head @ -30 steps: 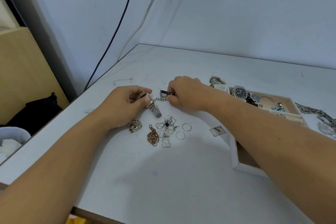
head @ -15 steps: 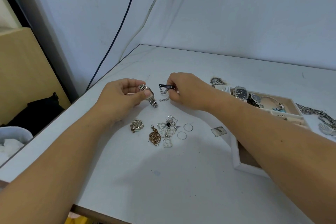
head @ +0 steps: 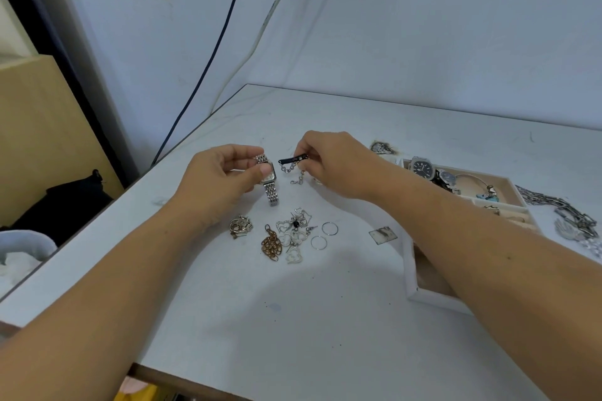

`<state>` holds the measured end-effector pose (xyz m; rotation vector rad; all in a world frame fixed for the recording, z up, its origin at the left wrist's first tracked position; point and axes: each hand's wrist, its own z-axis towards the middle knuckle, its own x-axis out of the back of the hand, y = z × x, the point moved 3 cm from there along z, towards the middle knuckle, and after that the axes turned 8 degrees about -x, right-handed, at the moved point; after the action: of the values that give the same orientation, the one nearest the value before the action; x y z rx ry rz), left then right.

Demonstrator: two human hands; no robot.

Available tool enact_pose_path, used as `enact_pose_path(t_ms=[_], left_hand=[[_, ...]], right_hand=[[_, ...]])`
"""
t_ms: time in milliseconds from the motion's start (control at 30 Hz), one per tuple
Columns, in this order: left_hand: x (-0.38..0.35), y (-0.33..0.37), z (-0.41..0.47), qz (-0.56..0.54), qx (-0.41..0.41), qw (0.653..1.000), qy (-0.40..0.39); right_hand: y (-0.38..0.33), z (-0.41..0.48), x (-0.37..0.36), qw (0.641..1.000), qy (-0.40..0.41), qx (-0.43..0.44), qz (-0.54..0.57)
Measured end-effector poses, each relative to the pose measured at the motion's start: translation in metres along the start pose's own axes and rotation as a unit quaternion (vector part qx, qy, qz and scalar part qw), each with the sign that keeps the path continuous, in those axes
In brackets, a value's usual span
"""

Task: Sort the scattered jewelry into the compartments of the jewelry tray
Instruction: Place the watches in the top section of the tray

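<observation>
The right forearm (head: 488, 247) hides most of the jewelry tray (head: 411, 294).

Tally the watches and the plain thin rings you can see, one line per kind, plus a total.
Watches: 3, a silver watch in the left hand, a dark-dial watch and a blue-dial watch in the tray.
Plain thin rings: 2, both on the table.
Total: 5.
</observation>
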<state>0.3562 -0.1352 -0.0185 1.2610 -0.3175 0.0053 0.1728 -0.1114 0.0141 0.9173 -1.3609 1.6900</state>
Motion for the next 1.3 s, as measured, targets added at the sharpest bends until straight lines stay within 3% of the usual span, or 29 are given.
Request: enact_pose_path(t_ms=[133,400,667,933,1300], left_hand=[[-0.007,0.010,-0.006,-0.039,-0.008,0.999,0.005],[-0.038,0.050,-0.014,-0.048,-0.034,0.996,-0.069],[-0.116,0.084,-0.025,-0.025,-0.100,0.987,-0.124],[-0.181,0.104,-0.030,0.011,-0.166,0.976,-0.142],[-0.220,0.109,-0.006,0.023,-0.149,0.977,-0.153]], right_hand=[[-0.002,-0.017,0.020,0.999,0.042,0.006,0.026],[0.024,-0.066,0.076,0.993,0.107,-0.014,0.040],[0.087,-0.133,0.121,0.983,0.155,-0.058,-0.082],[0.134,-0.180,0.136,0.966,0.209,-0.065,-0.136],[0.165,-0.189,0.130,0.971,0.218,-0.090,-0.048]])
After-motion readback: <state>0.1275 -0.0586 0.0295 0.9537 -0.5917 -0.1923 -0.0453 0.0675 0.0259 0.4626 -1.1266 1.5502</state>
